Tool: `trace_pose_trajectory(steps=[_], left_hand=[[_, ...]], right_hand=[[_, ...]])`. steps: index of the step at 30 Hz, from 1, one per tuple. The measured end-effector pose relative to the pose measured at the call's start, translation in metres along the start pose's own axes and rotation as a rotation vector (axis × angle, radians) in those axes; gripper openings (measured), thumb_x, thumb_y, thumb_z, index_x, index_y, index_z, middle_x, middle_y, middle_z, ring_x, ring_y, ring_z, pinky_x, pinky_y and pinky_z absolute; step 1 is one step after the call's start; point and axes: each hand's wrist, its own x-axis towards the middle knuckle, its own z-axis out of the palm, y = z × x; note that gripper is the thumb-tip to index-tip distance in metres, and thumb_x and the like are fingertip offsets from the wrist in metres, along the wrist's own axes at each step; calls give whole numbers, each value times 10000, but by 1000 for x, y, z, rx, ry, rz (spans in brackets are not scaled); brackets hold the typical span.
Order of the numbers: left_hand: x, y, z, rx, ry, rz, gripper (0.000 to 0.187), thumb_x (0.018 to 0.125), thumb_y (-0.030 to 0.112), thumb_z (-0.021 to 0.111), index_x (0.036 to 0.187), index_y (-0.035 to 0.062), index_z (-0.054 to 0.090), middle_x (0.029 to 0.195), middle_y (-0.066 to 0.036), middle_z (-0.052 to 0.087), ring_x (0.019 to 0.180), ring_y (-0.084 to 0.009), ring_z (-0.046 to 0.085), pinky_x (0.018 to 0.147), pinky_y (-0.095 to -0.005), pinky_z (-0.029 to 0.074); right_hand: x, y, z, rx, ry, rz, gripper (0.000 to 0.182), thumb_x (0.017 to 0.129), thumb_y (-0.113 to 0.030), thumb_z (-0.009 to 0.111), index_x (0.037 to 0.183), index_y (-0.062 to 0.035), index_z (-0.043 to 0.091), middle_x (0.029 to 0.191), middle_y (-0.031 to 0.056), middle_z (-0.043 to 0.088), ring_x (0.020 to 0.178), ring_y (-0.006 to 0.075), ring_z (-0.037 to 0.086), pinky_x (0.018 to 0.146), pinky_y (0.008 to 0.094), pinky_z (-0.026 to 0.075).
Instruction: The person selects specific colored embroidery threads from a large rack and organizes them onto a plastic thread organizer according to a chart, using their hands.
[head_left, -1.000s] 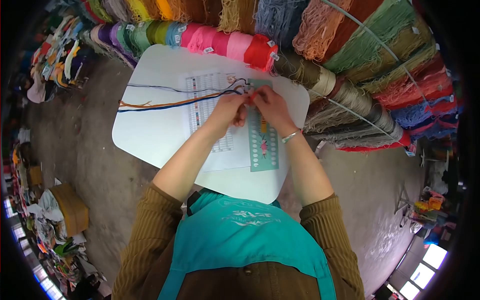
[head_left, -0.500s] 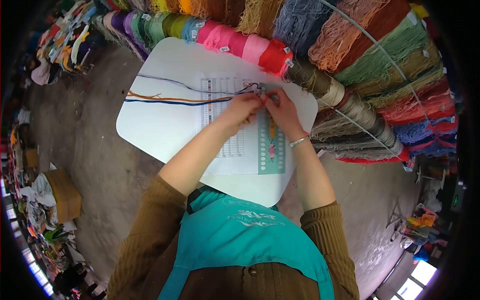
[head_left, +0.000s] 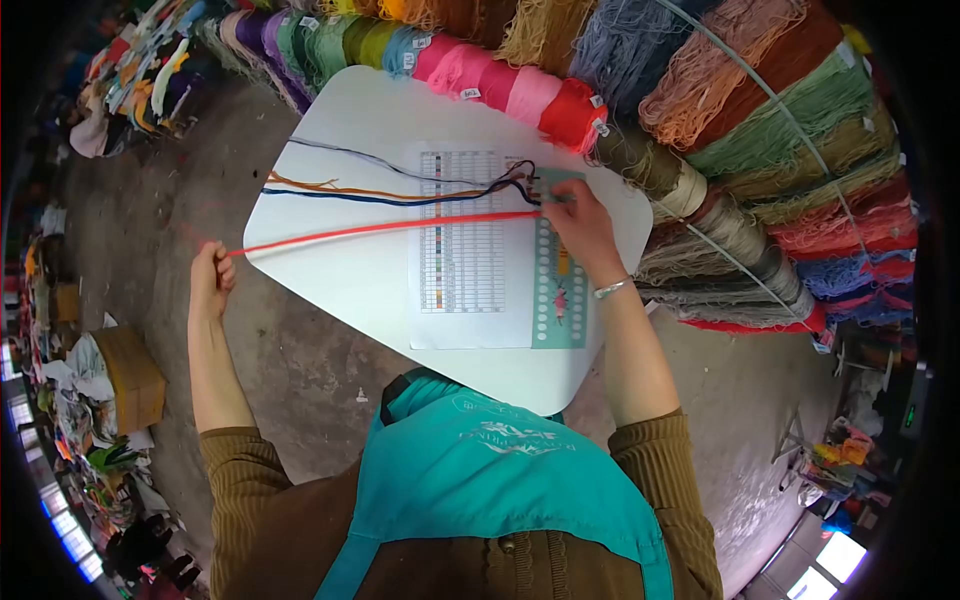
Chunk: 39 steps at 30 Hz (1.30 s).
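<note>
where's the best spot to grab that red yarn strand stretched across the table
Take the red yarn strand along its bare middle span, pinching from above. It runs taut and straight over the white table, between the left hand off the table's edge and the right hand on the green card, so both ends are taken.

The left hand [head_left: 211, 280] is closed around one end of a red yarn strand [head_left: 385, 229], held out past the edge of the white table [head_left: 330, 270]. From that grip the strand runs taut across the table and over the printed chart [head_left: 461, 245] to the right hand [head_left: 582, 225], which pins its other end on the green perforated card [head_left: 560, 290]. Just beyond the strand lie blue, orange and dark threads [head_left: 380, 193]. Past the right hand's grip, yarn skeins [head_left: 560, 105] are stacked.
</note>
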Motion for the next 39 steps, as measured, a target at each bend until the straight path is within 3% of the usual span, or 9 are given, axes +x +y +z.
trace_pose_trajectory(steps=[2, 3, 5, 7, 8, 12, 24, 33, 39], left_hand=[[-5, -4, 0, 1378, 556, 300, 311, 942, 317, 538, 814, 42, 606, 585, -82, 572, 500, -214, 561, 493, -348, 443], [-8, -8, 18, 1822, 631, 323, 392, 925, 364, 560, 1007, -8, 652, 821, -184, 701, 774, -321, 701, 688, -406, 530], [-27, -29, 90, 1849, 565, 432, 336, 936, 329, 563, 1022, 19, 660, 934, -203, 704, 917, -347, 692, 765, -413, 535], [-32, -63, 149, 1538, 296, 634, 236, 931, 228, 595, 1025, 23, 665, 971, -184, 698, 908, -345, 685, 787, -413, 531], [-11, -83, 154, 1471, 56, 931, 165, 900, 114, 625, 1034, 31, 673, 1006, -162, 680, 952, -339, 664, 840, -405, 519], [19, -125, 235, 1369, -359, 1099, 258, 811, 98, 702, 1057, 26, 680, 1143, -142, 628, 1129, -340, 560, 958, -421, 459], [29, -155, 250, 1446, -317, 1048, 167, 718, 115, 802, 770, 73, 649, 1149, -93, 603, 1154, -310, 521, 915, -456, 411], [20, -159, 251, 1481, -299, 1226, 157, 738, 134, 782, 769, 58, 648, 1049, -101, 626, 1055, -314, 568, 878, -453, 432], [21, -156, 248, 1584, -214, 1160, 167, 790, 172, 747, 834, 38, 657, 952, -104, 620, 986, -312, 571, 882, -448, 422]], right_hand=[[-1, 0, 1, 22, 4, -5, 316, 841, -262, 674, 1081, -73, 595, 758, 91, 696, 699, 236, 678, 660, 358, 516], [-2, 0, 2, 19, 1, -6, 316, 841, -262, 674, 1081, -73, 595, 758, 91, 696, 699, 236, 678, 660, 358, 516], [-6, 2, 5, -20, 71, -111, 268, 843, -213, 682, 1060, -75, 606, 702, 66, 655, 629, 205, 633, 619, 338, 499], [-9, 3, 10, -12, 109, -147, 246, 841, -193, 688, 1042, -74, 614, 686, 61, 639, 610, 199, 617, 603, 333, 492], [-11, 3, 12, -1, 153, -181, 224, 838, -173, 694, 1025, -74, 621, 671, 57, 622, 591, 192, 600, 588, 328, 485], [-15, 2, 13, -8, 199, -193, 194, 833, -157, 704, 995, -77, 634, 679, 59, 628, 589, 189, 604, 573, 329, 481], [-18, -1, 16, -34, 254, -203, 139, 827, -150, 704, 937, -87, 645, 662, 61, 626, 579, 214, 610, 565, 338, 482], [-16, 3, 18, -40, 263, -189, 120, 828, -150, 702, 923, -93, 656, 649, 52, 623, 571, 198, 610, 561, 329, 484], [-18, 2, 18, -51, 271, -204, 114, 828, -145, 706, 917, -93, 658, 651, 49, 625, 570, 186, 609, 560, 317, 485]])
